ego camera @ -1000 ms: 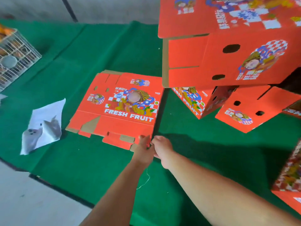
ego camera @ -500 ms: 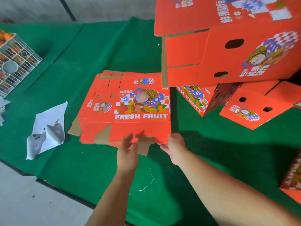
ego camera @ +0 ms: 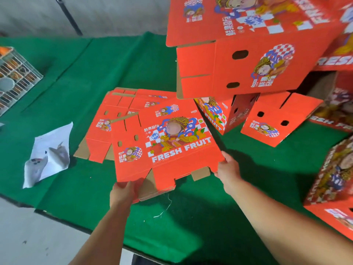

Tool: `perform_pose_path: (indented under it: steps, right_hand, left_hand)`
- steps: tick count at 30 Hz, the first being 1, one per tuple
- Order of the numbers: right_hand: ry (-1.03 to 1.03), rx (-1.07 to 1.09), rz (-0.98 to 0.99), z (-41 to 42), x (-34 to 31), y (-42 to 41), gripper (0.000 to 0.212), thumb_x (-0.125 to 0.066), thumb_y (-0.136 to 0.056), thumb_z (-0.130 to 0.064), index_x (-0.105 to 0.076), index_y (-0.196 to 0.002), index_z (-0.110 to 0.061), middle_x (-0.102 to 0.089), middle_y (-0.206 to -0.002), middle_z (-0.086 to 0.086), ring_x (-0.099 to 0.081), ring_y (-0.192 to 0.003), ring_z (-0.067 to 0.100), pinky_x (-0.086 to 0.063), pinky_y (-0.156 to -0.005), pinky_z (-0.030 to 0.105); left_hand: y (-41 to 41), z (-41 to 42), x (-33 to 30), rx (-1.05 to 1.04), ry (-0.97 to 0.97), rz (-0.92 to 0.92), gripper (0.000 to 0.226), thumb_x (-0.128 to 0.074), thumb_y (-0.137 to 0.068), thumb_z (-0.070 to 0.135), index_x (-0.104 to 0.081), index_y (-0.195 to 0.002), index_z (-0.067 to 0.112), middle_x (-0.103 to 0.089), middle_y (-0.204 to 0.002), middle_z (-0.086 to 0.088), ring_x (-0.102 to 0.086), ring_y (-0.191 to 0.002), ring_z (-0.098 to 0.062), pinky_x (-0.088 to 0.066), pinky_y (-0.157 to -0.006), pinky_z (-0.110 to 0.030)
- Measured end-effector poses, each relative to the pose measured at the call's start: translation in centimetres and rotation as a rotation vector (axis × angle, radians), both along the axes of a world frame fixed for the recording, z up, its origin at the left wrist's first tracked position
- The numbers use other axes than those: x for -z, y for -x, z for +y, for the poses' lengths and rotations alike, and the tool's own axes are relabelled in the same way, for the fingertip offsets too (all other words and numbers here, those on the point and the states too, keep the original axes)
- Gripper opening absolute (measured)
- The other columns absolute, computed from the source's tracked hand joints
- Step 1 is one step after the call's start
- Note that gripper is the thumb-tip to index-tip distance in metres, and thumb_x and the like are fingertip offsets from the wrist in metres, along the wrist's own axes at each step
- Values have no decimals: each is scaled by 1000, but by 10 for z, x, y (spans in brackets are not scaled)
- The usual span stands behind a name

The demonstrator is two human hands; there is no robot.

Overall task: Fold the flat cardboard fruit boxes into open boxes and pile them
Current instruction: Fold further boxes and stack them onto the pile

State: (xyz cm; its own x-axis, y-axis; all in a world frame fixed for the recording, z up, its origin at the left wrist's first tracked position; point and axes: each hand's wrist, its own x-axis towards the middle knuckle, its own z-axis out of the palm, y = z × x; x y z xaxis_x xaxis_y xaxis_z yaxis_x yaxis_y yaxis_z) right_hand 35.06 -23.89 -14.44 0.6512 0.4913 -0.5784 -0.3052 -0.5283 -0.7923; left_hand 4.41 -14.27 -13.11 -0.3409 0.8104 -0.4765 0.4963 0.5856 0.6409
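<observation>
A flat red "FRESH FRUIT" cardboard box [ego camera: 164, 146] is lifted off the stack of flat boxes [ego camera: 114, 111] and tilted toward me. My left hand [ego camera: 123, 192] grips its near left bottom edge. My right hand [ego camera: 228, 169] grips its near right corner. Folded red boxes are piled at the upper right: a large one [ego camera: 248, 69] on top, smaller ones [ego camera: 275, 119] beneath it.
A green cloth [ego camera: 191, 226] covers the table. A crumpled white paper [ego camera: 47, 155] lies at the left. A wire basket [ego camera: 15, 79] sits at the far left. Another red box [ego camera: 336, 184] stands at the right edge. A thin thread [ego camera: 164, 209] lies near the front.
Both hands took hold of the top flat box's near edge, spread apart, and pulled it up and toward me off the stack.
</observation>
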Motion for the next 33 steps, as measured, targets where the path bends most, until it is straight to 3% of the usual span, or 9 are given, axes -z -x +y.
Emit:
perform_pose_path:
  steps: [6,10,12,15,19,22,24,27,33]
  right_hand:
    - [269,-238,-327,-8,-18,-5,47,-53,-96,-28,-55,-143,-32,-58,-125,9,-60,-109,33,-59,-85,49]
    - [0,-194,26,-6,-34,12,23,-54,-97,-26,-60,-118,-26,-66,-107,-2,-64,-98,19,-56,-84,41]
    - [-137,-125,262,-2,-46,21,11,-54,-98,-29,-59,-109,-28,-68,-106,0,-67,-97,19,-56,-80,37]
    - [-166,-120,222,1,-61,22,12,-55,-97,-31,-59,-103,-21,-65,-88,0,-65,-71,16,-47,-61,28]
    - [-200,-70,152,-11,-80,6,14,-63,-96,-28,-57,-106,-20,-58,-81,3,-41,-53,12,-37,-54,29]
    - [-287,-18,99,-34,-98,-17,26,-69,-98,-23,-59,-122,-17,-68,-93,7,-47,-58,13,-43,-57,30]
    - [-327,-16,99,-53,-108,-35,25,-67,-100,-15,-61,-124,-14,-70,-101,12,-52,-62,15,-50,-60,30]
    - [-271,-109,20,-82,-114,-50,20,-66,-100,-12,-63,-119,-17,-75,-95,13,-64,-61,18,-62,-66,34]
    - [-134,-130,-172,-113,-108,-47,22,-62,-101,-9,-65,-120,-20,-75,-79,4,-59,-48,10,-59,-59,33]
  left_hand:
    - [-15,-27,-8,-26,-2,59,86,-54,-59,58,-49,-129,8,-56,-124,-21,-57,-114,-41,-46,-103,-52]
    - [-10,-15,-32,-97,-73,102,84,-56,-70,58,-49,-136,7,-55,-135,-24,-52,-126,-44,-39,-110,-52]
    - [-8,-11,-46,-174,-146,-23,70,-66,-76,48,-54,-130,6,-59,-131,-22,-57,-119,-42,-45,-103,-50]
    - [-18,-16,-63,-177,-262,-275,59,-65,-78,38,-47,-126,8,-61,-128,-23,-63,-105,-32,-47,-84,-39]
    - [-44,-40,-70,27,-338,-476,79,-52,-96,51,-7,-160,42,-49,-152,-11,-60,-121,-26,-50,-102,-47]
    - [-57,-59,-67,202,-365,-439,66,-50,-104,43,-14,-159,34,-75,-102,17,-68,-79,-4,-56,-70,-25]
    - [-59,-73,-67,236,-327,-420,64,-57,-97,48,-29,-147,21,-76,-82,17,-67,-70,3,-49,-70,-25]
    - [-61,-95,-62,287,-304,-317,75,-57,-70,64,-42,-129,19,-55,-131,-7,-47,-115,-7,-39,-99,-34]
    - [-70,-115,-56,761,-595,133,110,-76,-65,49,-30,-158,15,-29,-154,-18,-32,-139,-39,-35,-112,-56]
